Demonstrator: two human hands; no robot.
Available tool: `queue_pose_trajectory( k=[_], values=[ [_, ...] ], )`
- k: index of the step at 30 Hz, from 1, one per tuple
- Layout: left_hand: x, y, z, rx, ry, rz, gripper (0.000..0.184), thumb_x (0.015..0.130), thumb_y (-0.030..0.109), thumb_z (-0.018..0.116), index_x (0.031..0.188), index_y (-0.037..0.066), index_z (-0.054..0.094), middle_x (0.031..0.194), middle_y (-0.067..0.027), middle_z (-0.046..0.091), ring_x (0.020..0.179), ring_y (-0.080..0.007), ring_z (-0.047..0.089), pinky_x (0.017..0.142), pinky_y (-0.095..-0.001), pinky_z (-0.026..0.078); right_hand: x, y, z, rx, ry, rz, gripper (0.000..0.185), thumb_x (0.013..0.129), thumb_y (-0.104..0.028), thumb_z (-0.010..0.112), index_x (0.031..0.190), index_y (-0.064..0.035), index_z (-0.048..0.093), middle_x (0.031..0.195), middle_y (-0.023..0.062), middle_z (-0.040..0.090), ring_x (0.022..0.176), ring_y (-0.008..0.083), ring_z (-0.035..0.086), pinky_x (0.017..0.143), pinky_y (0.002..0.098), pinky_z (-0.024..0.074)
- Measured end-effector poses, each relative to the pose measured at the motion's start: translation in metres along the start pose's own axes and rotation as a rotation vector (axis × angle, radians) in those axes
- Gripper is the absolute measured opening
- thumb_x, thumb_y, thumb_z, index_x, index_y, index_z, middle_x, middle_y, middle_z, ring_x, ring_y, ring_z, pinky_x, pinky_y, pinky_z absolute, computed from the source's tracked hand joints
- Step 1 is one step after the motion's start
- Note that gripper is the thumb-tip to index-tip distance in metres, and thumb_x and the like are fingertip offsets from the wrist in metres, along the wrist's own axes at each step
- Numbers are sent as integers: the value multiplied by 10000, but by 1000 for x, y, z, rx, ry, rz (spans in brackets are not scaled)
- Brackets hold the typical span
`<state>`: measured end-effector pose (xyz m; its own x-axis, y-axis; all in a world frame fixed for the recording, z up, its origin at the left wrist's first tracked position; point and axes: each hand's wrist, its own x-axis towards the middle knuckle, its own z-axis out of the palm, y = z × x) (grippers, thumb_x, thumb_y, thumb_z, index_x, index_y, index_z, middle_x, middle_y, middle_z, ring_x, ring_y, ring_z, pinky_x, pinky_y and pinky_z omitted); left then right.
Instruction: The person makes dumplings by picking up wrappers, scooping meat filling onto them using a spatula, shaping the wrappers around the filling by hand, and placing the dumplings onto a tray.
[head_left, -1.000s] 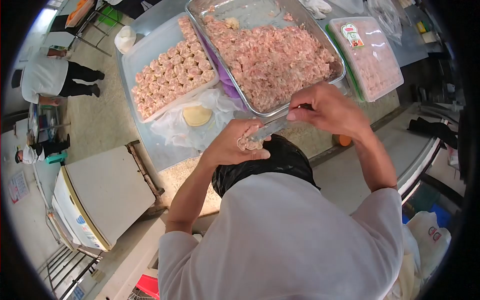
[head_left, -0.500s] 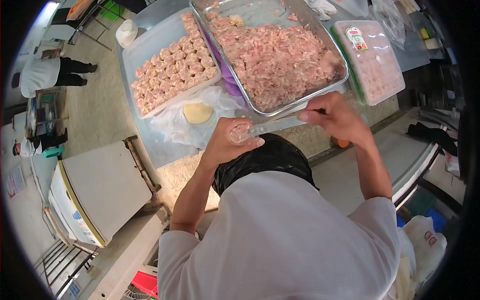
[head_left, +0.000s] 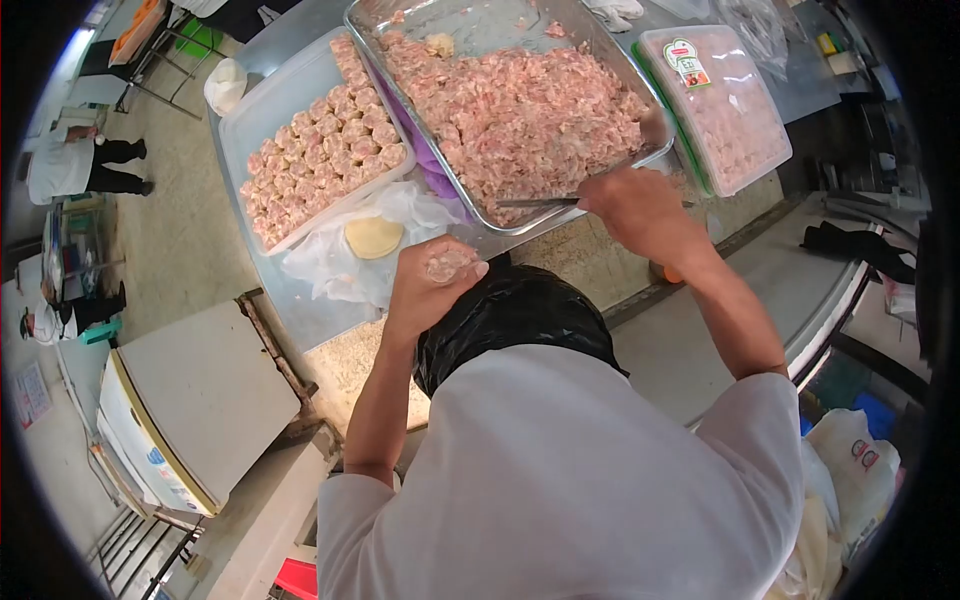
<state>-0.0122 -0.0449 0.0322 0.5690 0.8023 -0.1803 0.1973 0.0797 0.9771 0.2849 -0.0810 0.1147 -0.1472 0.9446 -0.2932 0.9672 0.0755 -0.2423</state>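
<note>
My left hand [head_left: 408, 300] is curled around a small dumpling [head_left: 446, 265], its pinkish filling showing at the top. Over the near edge of a metal tray [head_left: 490, 22], my right hand [head_left: 645, 212] grips a flat spreading blade [head_left: 535, 203]. The blade's tip lies beside the minced meat [head_left: 545, 115] heaped in that tray. Just beyond my left hand, a stack of round yellow dumpling wrappers [head_left: 373, 238] rests on a thin white plastic bag [head_left: 325, 268]. Rows of filled dumplings [head_left: 330, 140] stand in a clear plastic box [head_left: 285, 88] to the left.
A lidded box [head_left: 735, 125] of pinkish contents sits right of the tray. Purple cloth [head_left: 432, 168] shows between tray and dumpling box. A white bundle [head_left: 226, 86] stands at the table's left corner. A chest freezer [head_left: 205, 390] is at left; people [head_left: 62, 165] are farther off.
My right hand has moved the blade from the dumpling in my left hand to the near edge of the meat tray. The left hand has shifted slightly left, still holding the dumpling.
</note>
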Motion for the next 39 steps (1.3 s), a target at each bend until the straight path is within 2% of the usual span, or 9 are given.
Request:
queue_pose_trajectory(
  k=[6,9,12,15,17,19,24,28,39],
  values=[
    [-6,-12,6,5,4,-26,149,867,96,782,830,22,657,708,2,623,635,-72,575,606,-231,457,-2,-10,-10,38,-114,3,202,945,-211,626,883,-48,728,855,200,696,861,395,684,744,525,526],
    [-3,-18,7,-36,-15,-137,188,850,132,814,892,21,669,760,-4,636,689,-84,592,652,-244,476,-5,11,8,233,-55,-93,252,975,-239,624,874,-28,717,784,155,685,753,310,683,685,460,522],
    [-2,-9,15,-66,91,-83,347,798,181,875,1034,24,675,876,-18,656,804,-107,611,749,-269,493,1,23,9,709,-501,112,332,1008,-293,623,881,6,691,707,68,612,677,180,599,646,365,481],
    [-6,3,16,-171,149,-23,563,723,226,935,1172,36,654,975,-29,655,911,-126,604,840,-291,487,-8,13,-1,1019,-540,160,365,1018,-303,633,872,31,652,659,5,510,659,108,513,618,300,430],
    [-5,4,11,-165,72,36,623,693,235,955,1198,42,645,994,-29,656,926,-127,600,846,-292,482,-9,2,0,1022,-343,9,345,1013,-277,646,876,39,655,649,7,517,647,117,510,609,309,427],
    [1,4,2,-59,-71,137,600,686,225,958,1168,45,648,978,-24,663,893,-121,601,802,-281,482,-8,-2,3,998,-210,-72,319,1000,-252,663,880,43,664,651,22,537,641,122,504,605,318,426],
    [-2,21,-5,0,-86,47,358,728,162,916,955,32,671,820,-8,667,744,-98,595,677,-260,461,2,-26,8,853,-12,-163,267,951,-221,712,877,34,683,677,111,563,632,134,457,609,343,425],
    [-9,22,-10,85,-9,93,232,764,124,875,817,16,676,704,-14,635,666,-91,572,629,-260,449,4,-18,8,770,-120,-73,260,926,-208,728,859,34,660,636,151,492,599,175,416,591,358,418],
    [-18,26,-22,108,51,84,156,772,75,832,793,11,691,692,-44,644,628,-104,570,588,-278,440,22,-47,-19,688,-98,-125,231,918,-166,721,844,43,655,617,161,477,572,218,430,575,369,401]
  ],
)
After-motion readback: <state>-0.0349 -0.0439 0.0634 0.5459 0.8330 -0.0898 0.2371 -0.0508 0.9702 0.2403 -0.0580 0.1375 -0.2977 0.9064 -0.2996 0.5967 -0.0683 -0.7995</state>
